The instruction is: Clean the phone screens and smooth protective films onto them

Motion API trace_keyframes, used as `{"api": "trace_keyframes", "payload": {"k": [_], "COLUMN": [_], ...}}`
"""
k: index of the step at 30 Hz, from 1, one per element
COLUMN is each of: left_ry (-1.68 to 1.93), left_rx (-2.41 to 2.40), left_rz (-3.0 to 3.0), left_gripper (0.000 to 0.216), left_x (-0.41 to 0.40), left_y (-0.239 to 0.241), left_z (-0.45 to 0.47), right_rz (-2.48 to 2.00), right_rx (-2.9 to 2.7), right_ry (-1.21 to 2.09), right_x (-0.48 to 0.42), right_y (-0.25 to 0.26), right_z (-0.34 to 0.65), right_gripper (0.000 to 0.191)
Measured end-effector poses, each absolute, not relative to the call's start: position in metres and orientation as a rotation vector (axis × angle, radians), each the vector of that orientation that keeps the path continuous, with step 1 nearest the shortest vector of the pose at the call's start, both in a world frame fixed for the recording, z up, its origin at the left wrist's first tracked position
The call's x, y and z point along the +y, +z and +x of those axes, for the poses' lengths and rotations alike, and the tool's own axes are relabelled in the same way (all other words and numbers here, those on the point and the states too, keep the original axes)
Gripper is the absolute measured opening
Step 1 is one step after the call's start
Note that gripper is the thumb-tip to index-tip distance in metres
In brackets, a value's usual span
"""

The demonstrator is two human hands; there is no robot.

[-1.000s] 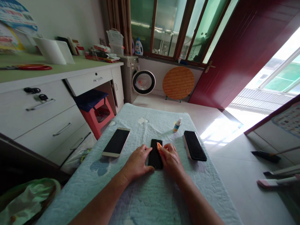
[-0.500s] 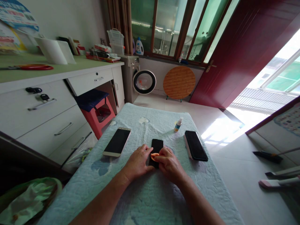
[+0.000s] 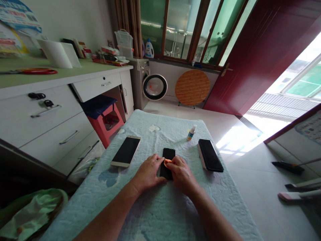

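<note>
A small black smartphone (image 3: 169, 153) lies face up on the light blue quilted cloth between my hands. My left hand (image 3: 147, 170) grips its left side, fingers at the upper edge and thumb near the lower corner. Against the screen, my right hand (image 3: 181, 172) pinches a small orange cloth (image 3: 167, 163); part of it is hidden under the fingers. To the left rests a larger gold-framed smartphone (image 3: 126, 151). On the right is another black smartphone (image 3: 210, 155) in a folio case. A small spray bottle (image 3: 191, 133) with a white top stands upright beyond it.
The quilted cloth (image 3: 160, 214) covers the table. Left are a white drawer cabinet (image 3: 50, 124) and a red stool (image 3: 107, 129). Behind stand a washing machine (image 3: 139, 77) with its door ajar and a round wooden tabletop (image 3: 192, 87). A plastic-lined bin (image 3: 32, 214) is at lower left.
My right hand has slid the orange cloth slightly up and to the right across the phone's screen. My left hand keeps its hold on the phone.
</note>
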State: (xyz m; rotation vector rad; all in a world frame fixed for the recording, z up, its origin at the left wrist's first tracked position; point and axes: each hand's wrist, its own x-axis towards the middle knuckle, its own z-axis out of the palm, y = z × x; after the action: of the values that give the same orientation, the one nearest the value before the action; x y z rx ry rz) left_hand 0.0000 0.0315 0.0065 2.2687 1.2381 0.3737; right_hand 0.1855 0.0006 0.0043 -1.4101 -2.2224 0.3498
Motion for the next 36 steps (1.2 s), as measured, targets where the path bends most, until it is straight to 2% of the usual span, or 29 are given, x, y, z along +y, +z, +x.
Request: {"api": "trace_keyframes", "payload": {"k": [8, 16, 22, 31, 36], "left_ry": [0.338, 0.326, 0.328, 0.334, 0.338], "left_rx": [1.226, 1.223, 1.212, 1.18, 1.159], "left_rz": [2.276, 2.294, 2.288, 2.286, 2.301], "left_gripper": [0.069, 0.068, 0.072, 0.072, 0.069], "left_x": [0.032, 0.032, 0.032, 0.034, 0.035], "left_y": [0.006, 0.008, 0.008, 0.007, 0.007], "left_z": [-0.002, -0.002, -0.004, -0.005, -0.005], "right_rz": [-1.246, -1.247, -1.358, -1.255, -1.229], "right_rx": [-2.347, -2.36, -2.322, -2.324, -2.345], "right_ry": [0.449, 0.633, 0.744, 0.543, 0.545], "right_x": [-0.006, -0.011, -0.009, -0.009, -0.012], "right_y": [0.014, 0.026, 0.032, 0.023, 0.019], "right_z": [0.173, 0.196, 0.211, 0.192, 0.178], "right_gripper": [0.023, 0.031, 0.023, 0.024, 0.024]}}
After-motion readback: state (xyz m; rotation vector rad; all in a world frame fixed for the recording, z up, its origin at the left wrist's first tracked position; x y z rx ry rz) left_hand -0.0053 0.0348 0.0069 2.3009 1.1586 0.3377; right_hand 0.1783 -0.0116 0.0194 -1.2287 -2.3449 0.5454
